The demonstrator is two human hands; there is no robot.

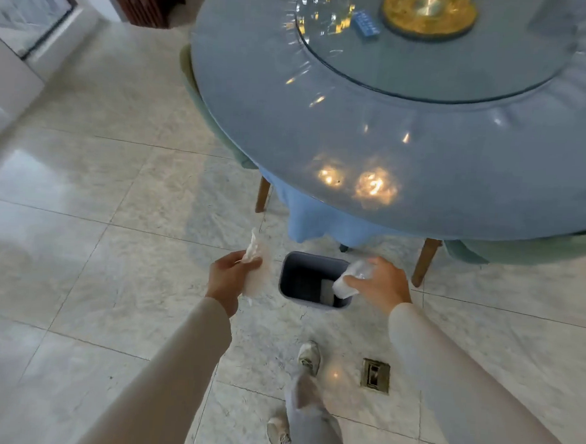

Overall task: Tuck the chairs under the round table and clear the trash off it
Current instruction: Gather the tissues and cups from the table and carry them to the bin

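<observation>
The round table (421, 167) with a blue cloth fills the upper right. A grey trash bin (291, 275) stands on the floor just in front of it. My left hand (230, 276) pinches a crumpled white wrapper (257, 269), held left of the bin. My right hand (381, 282) grips a clear plastic cup (351, 281), tilted over the bin's right rim. Two green chairs sit tucked at the table: one chair at the left edge (190, 79), the other chair at the lower right (505, 251).
A glass turntable (426, 70) on the table carries a gold centre disc (428, 14), a blue box (365, 23) and some glassware (322, 16). A brass floor socket (375, 374) lies near my feet. Marble tiles stretch left towards a glass door (29, 12).
</observation>
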